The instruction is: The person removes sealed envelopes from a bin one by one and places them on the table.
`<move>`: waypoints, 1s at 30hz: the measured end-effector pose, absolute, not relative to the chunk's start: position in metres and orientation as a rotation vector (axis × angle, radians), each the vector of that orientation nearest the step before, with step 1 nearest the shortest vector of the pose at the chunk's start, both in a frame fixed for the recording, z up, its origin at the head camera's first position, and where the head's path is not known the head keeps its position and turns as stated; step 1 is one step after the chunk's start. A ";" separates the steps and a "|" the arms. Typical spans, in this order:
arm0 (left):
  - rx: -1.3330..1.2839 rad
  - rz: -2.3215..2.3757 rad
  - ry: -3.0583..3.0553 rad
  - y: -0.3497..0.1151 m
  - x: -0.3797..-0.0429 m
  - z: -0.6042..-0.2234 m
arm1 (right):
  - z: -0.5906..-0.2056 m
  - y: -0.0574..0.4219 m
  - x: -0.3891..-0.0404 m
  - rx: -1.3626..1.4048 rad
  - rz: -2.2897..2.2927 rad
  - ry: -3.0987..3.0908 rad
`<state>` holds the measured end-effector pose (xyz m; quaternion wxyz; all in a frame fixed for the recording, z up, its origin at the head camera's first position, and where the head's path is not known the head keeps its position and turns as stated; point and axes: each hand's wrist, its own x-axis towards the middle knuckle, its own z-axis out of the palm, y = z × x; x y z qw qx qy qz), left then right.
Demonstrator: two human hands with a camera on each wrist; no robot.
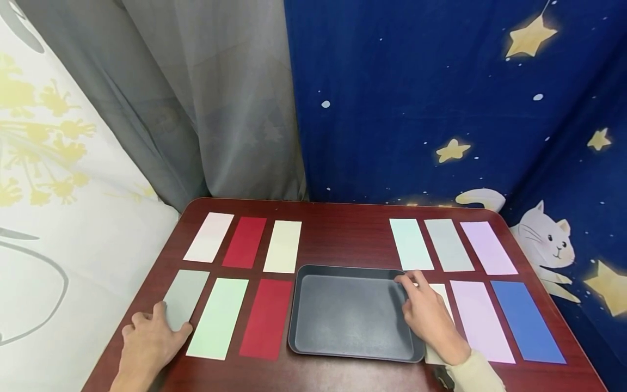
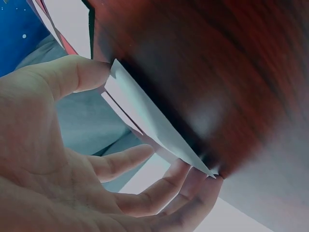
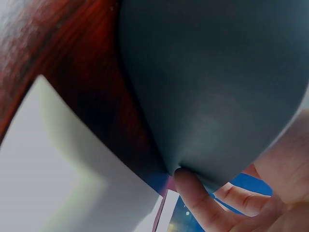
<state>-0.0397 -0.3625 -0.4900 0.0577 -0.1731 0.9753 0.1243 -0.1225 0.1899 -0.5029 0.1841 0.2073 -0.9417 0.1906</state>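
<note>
A dark grey baking tray [image 1: 352, 316] lies in the middle of the table's near half. My right hand [image 1: 431, 318] pinches its rim near the far right corner; in the right wrist view, fingers [image 3: 195, 195] meet the tray's edge [image 3: 207, 92]. At the left, my left hand [image 1: 149, 337] spans the near end of a grey-green paper card [image 1: 186, 296]. The left wrist view shows that card [image 2: 145, 113] slightly bowed between the thumb and the outer fingers. A cream card [image 1: 443, 296] is partly hidden under my right hand and wrist.
Left of the tray are a pale green card [image 1: 217, 318] and a red card [image 1: 266, 320]; right of it, a lilac card [image 1: 482, 321] and a blue card [image 1: 528, 321]. More cards line the back of the dark red wooden table [image 1: 343, 234]. Curtains hang behind.
</note>
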 end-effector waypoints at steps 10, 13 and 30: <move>-0.483 0.355 3.017 -0.361 -0.038 -0.490 | -0.503 0.190 -0.122 0.582 0.539 -2.658; -0.449 0.342 3.065 -0.355 -0.039 -0.487 | -0.503 0.191 -0.122 0.582 0.539 -2.660; 0.757 0.234 3.507 -0.224 -0.110 -0.429 | -0.469 0.200 -0.140 0.784 0.519 -2.596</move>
